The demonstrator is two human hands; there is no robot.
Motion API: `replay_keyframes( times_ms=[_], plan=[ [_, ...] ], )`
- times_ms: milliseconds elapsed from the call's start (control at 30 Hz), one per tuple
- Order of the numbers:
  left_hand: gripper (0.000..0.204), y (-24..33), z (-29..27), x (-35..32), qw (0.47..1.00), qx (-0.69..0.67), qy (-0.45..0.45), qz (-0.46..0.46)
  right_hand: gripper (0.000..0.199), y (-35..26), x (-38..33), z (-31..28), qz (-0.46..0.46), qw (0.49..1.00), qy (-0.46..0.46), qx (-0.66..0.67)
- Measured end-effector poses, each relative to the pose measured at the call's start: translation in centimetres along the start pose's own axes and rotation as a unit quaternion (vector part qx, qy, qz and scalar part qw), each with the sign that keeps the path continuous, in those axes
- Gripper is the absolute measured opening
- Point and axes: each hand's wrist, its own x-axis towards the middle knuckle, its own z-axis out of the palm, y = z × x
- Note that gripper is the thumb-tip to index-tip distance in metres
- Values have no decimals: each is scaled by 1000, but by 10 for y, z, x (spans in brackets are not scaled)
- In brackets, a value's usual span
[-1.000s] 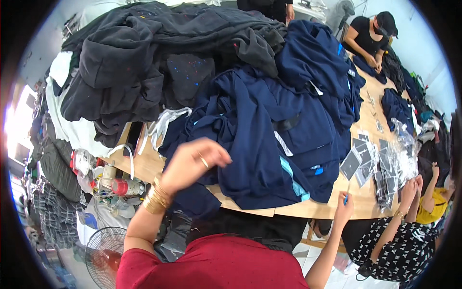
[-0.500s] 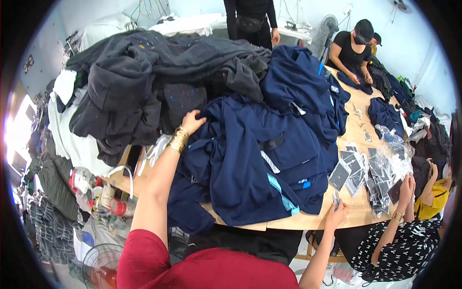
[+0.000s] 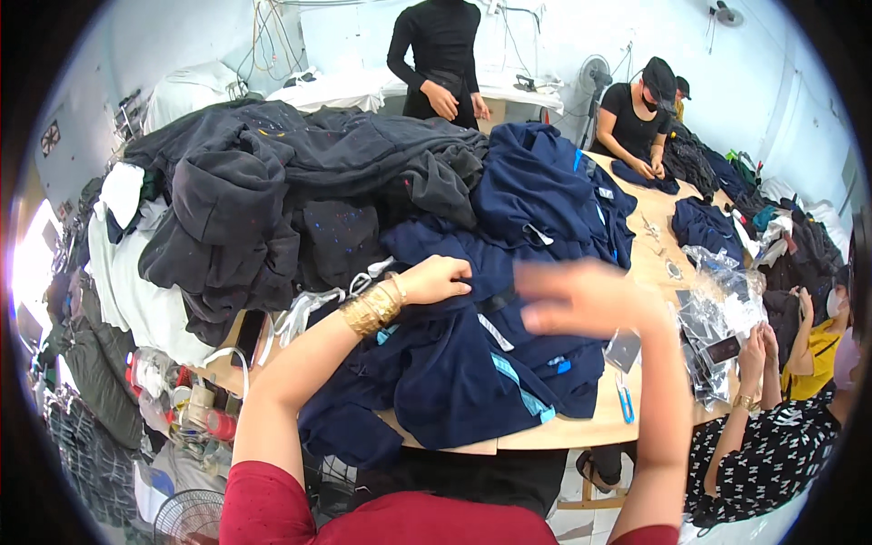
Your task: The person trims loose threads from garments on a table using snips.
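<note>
A pile of navy blue garments (image 3: pixel 454 372) with light blue strips and white tags lies in front of me. My left hand (image 3: pixel 438 280), a gold bracelet at its wrist, is closed on a fold of a navy garment at the pile's upper left. Over the right part of the pile is my right hand (image 3: pixel 581 298), blurred by motion. Its fingers reach left with the thumb apart, and nothing shows in them. Blue-handled thread snips (image 3: pixel 625 400) rest on the table near its front edge, below my right wrist.
Black garments (image 3: pixel 245 200) are heaped at the left, partly over white cloth. At the right, a co-worker's hands (image 3: pixel 754 354) work beside clear plastic bags (image 3: pixel 722 300) and dark cards. Another person stands behind the table; one in a cap handles a dark garment (image 3: pixel 645 175).
My right hand has left the snips on the table and swung up and left over the navy pile. My left hand has shifted right and closed on the garment. The view has tilted slightly.
</note>
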Motion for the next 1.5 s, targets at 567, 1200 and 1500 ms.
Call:
replay_keyframes(
  times_ms=[567, 1200, 1500],
  plan=[
    [25, 2, 56, -38, 993, -77, -94, 0, 58, 21, 75, -65, -72, 883, 384, -261],
    [17, 68, 76, 38, 926, -371, -31, -58, 25, 181, -174, 305, 516, 771, 300, -222],
    [33, 59, 35, 95, 910, -402, 95, -44, 18, 184, -141, 187, 256, 621, 600, 435]
  ],
)
